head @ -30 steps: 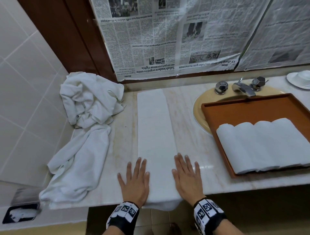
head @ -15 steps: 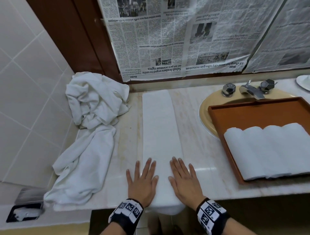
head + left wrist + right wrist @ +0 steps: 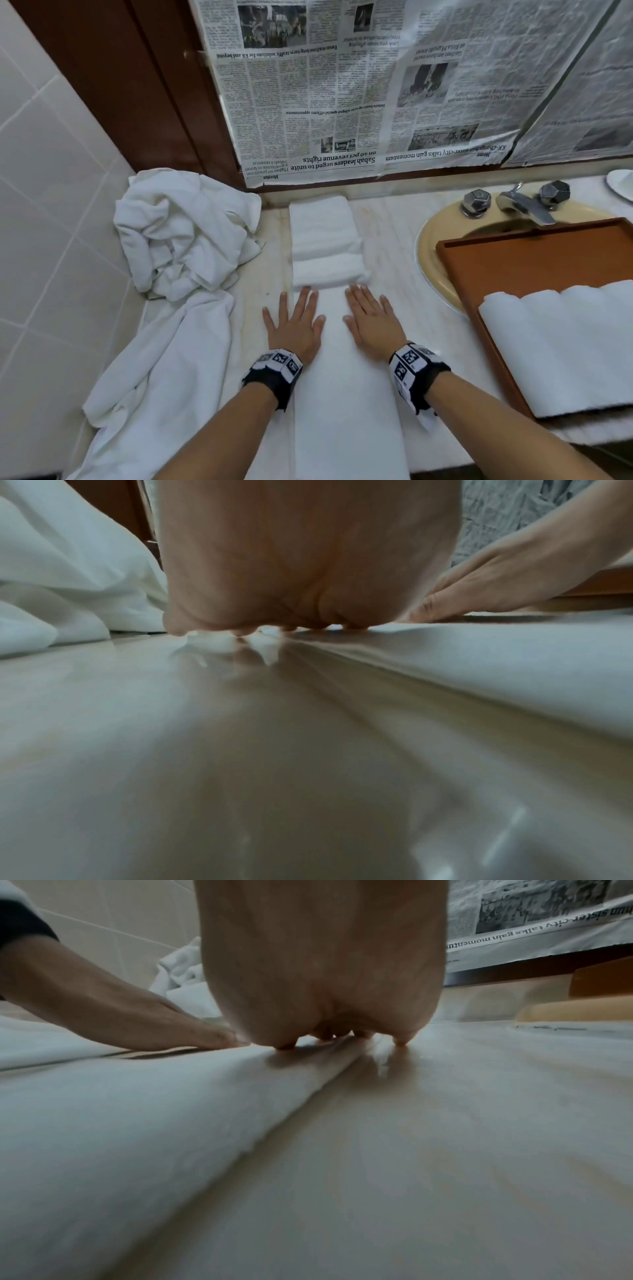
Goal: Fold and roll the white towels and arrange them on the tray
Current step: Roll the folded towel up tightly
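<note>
Head view: a long folded white towel (image 3: 346,383) lies on the marble counter (image 3: 404,240), its near end over the counter's front edge, its far part bunched into a thick fold (image 3: 327,269) near the wall. Left hand (image 3: 294,323) and right hand (image 3: 371,320) lie flat on the strip, fingers straight and spread, tips just short of the bunched fold; neither grasps anything. Loose towels (image 3: 178,236) are heaped at the left. At the right a brown tray (image 3: 534,260) sits over the sink (image 3: 428,246) and holds rolled towels (image 3: 565,346).

Left wrist view: the left hand (image 3: 308,561) presses down with extended fingers, partly on the counter, partly on the towel's edge (image 3: 479,653); the right hand (image 3: 507,580) lies flat beyond.

Right wrist view: the right hand (image 3: 322,969) straddles the towel's right edge (image 3: 192,1110); the left hand (image 3: 113,1007) rests flat on the cloth.
</note>
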